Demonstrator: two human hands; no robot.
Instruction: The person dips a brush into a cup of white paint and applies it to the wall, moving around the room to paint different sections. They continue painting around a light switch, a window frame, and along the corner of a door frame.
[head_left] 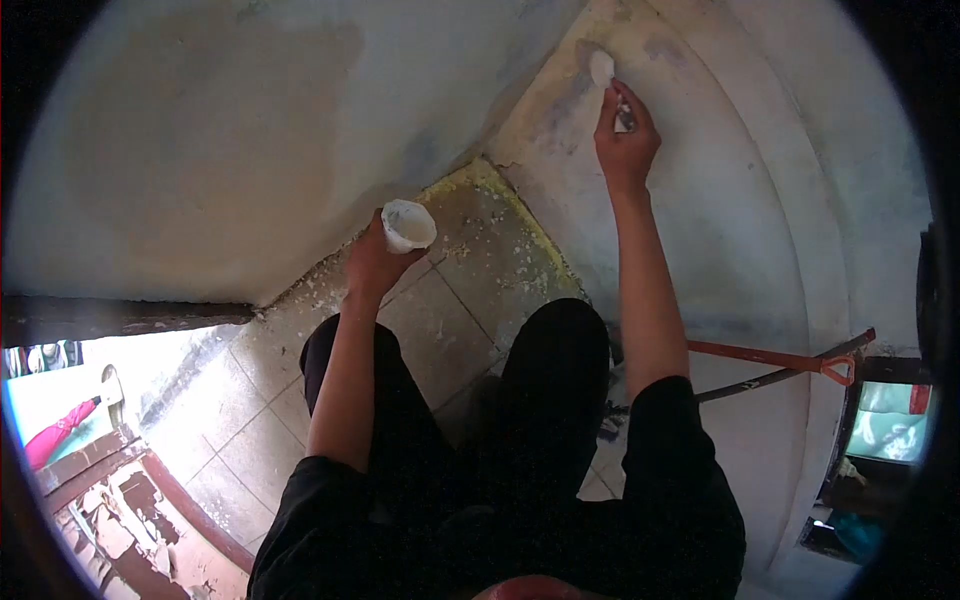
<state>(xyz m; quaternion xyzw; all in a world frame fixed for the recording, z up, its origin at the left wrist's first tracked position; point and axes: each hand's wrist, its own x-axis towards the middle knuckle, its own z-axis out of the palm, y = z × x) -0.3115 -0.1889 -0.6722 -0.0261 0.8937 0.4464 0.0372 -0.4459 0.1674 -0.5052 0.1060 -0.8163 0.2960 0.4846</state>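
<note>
left hand (pixel 377 258) curled round white cup (pixel 409 227), held above tiled floor (pixel 433 312). right hand (pixel 628 138) pinched closed on scraper (pixel 602 69), blade at stained wall (pixel 690 170). pale flakes strewn along corner. person's knees bent, dark clothes. red bar (pixel 755 356) near right arm. bright opening lower left, peeling red panel (pixel 165 520) beside it.

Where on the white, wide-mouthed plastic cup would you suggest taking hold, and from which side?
I would hold the white plastic cup around its outer wall, below the rim, coming from the person's left, as the left grip does. Its mouth is open and tilts up toward the camera, so fingers wrapped outside should stay clear of the opening.
</note>
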